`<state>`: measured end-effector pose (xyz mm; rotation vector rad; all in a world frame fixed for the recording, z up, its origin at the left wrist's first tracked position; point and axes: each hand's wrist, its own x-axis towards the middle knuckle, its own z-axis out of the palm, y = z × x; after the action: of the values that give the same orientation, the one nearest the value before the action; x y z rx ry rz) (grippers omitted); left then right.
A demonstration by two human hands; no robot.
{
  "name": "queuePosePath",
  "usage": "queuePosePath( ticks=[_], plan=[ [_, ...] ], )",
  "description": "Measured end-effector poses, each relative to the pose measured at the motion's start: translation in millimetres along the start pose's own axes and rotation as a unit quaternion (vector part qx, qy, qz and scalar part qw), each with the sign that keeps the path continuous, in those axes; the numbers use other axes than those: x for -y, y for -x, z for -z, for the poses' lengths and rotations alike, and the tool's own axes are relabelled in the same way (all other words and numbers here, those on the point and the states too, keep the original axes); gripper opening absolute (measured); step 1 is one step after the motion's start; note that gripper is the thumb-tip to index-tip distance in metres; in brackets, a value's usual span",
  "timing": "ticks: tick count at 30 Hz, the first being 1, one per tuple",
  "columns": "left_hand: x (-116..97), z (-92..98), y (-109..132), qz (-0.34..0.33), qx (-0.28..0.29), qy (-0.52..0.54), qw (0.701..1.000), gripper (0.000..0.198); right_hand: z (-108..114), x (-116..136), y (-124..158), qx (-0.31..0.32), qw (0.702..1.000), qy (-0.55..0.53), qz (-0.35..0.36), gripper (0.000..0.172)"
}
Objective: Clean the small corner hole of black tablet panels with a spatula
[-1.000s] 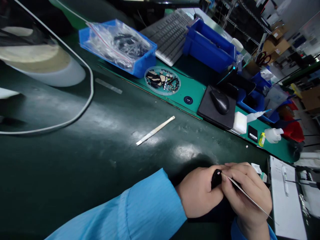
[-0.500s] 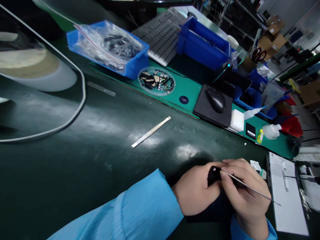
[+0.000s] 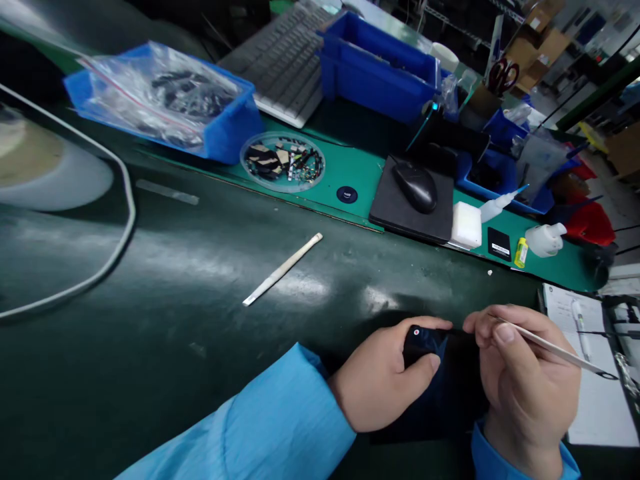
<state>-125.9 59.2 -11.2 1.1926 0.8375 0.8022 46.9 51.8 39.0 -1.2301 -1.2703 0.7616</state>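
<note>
My left hand (image 3: 383, 377) grips a small black plastic part (image 3: 420, 343) with a red dot on its top, its fingers wrapped around it. My right hand (image 3: 523, 380) sits just to the right and holds a slim pale pick (image 3: 557, 348) like a pen, with its dark tip pointing right, away from the black part. The pick does not touch the part. Both hands rest low over the dark green bench mat (image 3: 165, 313), and blue sleeves cover my forearms.
A pale flat stick (image 3: 283, 270) lies on the mat ahead. Beyond it stand a round dish of small parts (image 3: 283, 161), blue bins, a keyboard (image 3: 280, 67), and a mouse on a black pad (image 3: 413, 197). White paper (image 3: 587, 367) lies at right.
My right hand has moved right, drawing the pick's tip away from the black part. The view has also shifted, so the bench items sit further left.
</note>
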Motion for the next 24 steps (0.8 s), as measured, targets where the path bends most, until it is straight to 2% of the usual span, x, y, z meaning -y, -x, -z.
queuePosePath(
  ticks=[8,11,16,20,24],
  plan=[
    [0.5,-0.6,0.1,-0.014,0.011,0.012,1.000,0.044,6.8,-1.3,2.8,0.090,0.994,0.035,0.043,0.016],
    [-0.4,-0.5,0.5,-0.022,0.013,0.016,1.000,0.042,4.7,3.8,5.2,0.094,0.988,0.111,0.050,0.016],
    [-2.2,-0.3,0.2,-0.022,0.018,0.031,0.999,0.042,3.9,8.0,8.5,0.111,0.971,0.198,0.070,0.029],
    [-0.7,-1.3,-0.8,-0.013,0.004,0.032,0.999,0.041,5.7,4.6,7.1,0.119,0.963,0.221,0.097,0.029],
    [0.4,-1.1,-0.2,-0.019,0.005,0.028,0.999,0.042,3.5,3.5,5.8,0.110,0.968,0.206,0.088,0.023]
  ],
)
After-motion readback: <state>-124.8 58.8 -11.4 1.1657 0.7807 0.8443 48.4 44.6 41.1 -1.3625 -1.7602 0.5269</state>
